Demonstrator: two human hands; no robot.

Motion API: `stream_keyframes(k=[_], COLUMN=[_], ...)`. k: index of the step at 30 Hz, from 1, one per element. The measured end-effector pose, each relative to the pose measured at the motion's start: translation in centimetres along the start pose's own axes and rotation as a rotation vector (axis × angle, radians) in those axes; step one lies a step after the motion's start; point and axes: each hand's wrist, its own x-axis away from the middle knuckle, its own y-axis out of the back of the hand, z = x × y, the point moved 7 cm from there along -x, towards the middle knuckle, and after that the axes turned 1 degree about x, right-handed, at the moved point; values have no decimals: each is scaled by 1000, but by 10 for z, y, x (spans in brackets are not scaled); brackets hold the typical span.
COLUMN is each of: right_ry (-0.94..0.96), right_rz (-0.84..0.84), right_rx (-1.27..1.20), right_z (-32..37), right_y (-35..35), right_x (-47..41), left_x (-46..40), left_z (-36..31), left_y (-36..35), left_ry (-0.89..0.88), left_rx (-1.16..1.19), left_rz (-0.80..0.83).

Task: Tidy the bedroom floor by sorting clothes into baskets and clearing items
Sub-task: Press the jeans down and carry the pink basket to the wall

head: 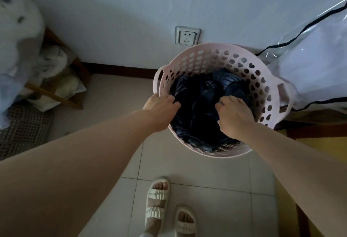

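Observation:
A round pink laundry basket (266, 86) with heart-shaped holes stands on the tiled floor against the wall. Dark denim clothes (201, 109) fill its inside. My left hand (161, 108) reaches over the basket's left rim, fingers curled on the dark fabric. My right hand (234, 114) is inside the basket on the right, fingers closed on the same dark clothes. Both arms stretch forward from the bottom of the view.
A wall socket (186, 36) sits just behind the basket. A clear plastic storage bag (315, 63) with black piping leans at the right. A wooden rack (62, 90) with white bundles stands at the left, a mesh mat (24, 129) below it. My sandalled feet (169, 210) are on the tiles.

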Motion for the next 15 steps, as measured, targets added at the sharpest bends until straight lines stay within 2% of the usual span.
stream_keyframes(k=[4, 15], right_ry=[66, 267], right_rz=[-78, -44], right_rx=[-76, 38], right_z=[44, 178], right_y=[16, 26], right_x=[13, 37], left_x=[44, 189], left_z=[7, 27], left_y=[-10, -64], left_ry=[135, 483], left_rx=[84, 393], left_rz=[-5, 26])
